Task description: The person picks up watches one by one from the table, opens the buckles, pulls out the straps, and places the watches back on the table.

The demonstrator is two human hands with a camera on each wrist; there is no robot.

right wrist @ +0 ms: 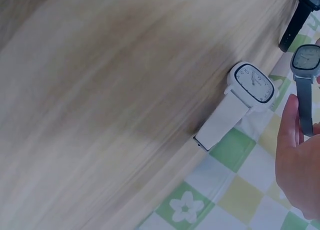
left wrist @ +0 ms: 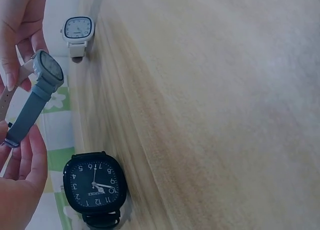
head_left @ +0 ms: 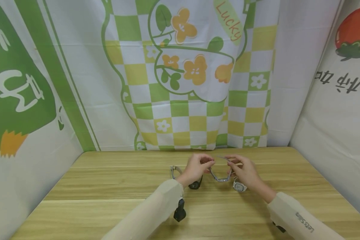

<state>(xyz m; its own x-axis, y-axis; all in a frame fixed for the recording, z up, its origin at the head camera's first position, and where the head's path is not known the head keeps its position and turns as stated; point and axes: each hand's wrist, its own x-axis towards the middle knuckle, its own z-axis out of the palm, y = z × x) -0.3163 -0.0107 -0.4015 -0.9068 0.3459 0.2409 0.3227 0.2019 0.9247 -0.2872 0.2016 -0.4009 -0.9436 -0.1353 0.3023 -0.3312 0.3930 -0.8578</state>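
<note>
Above the worktop (head_left: pixel 101 186), the left hand (head_left: pixel 197 166) and right hand (head_left: pixel 244 170) pinch the grey watch (head_left: pixel 223 180) from either side — fingers (left wrist: pixel 37 155) gripping its strap (left wrist: pixel 30 109); the black watch (head_left: pixel 195 185) and white watch (head_left: pixel 239 187) lie near; should one pinch slacken, it could swing down — perhaps knocking the white watch.

Soft, even light fills the head view, leaving faint shadows on the wooden table (head_left: pixel 107 186) beneath the sleeves (head_left: pixel 149 206). Both wrist views look dimmer, bluish and hazy, the wood grain smeared; in the left one, the grey-blue watch (left wrist: pixel 39 95) has a washed-out dial, while the black watch (left wrist: pixel 90 190) reads sharply.
</note>
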